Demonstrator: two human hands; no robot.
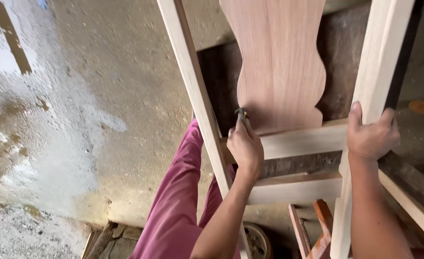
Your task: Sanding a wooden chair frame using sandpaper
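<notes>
Rough concrete floor (92, 96), wet and pale in patches on the left, lies under everything, and my legs in red trousers (173, 211) stand on it nearest to me. Near my feet I see some wood scraps (109, 240) and a round dark thing, maybe a wheel (257, 240); it is half hidden, so I cannot say for sure.

A little farther, both my hands are on an unfinished chair frame. My left hand (244, 148) is closed tight around a small dark tool (241, 114). Only the tip comes out above my knuckles, so I cannot tell what kind of tool it is. The tip points away from me and touches the lower left corner of the shaped back panel (279, 62), just where the panel meets the upper cross rail (303, 140). The panel runs long away from me, straight beyond my left hand, which is the nearer one to it.

My right hand (371, 136) is wrapped around the right post (382, 72), thumb on the left face, fingers on the far side. The left post (193, 91) passes just left of my left wrist. A lower cross rail (296, 188) sits nearer than the upper one.
</notes>
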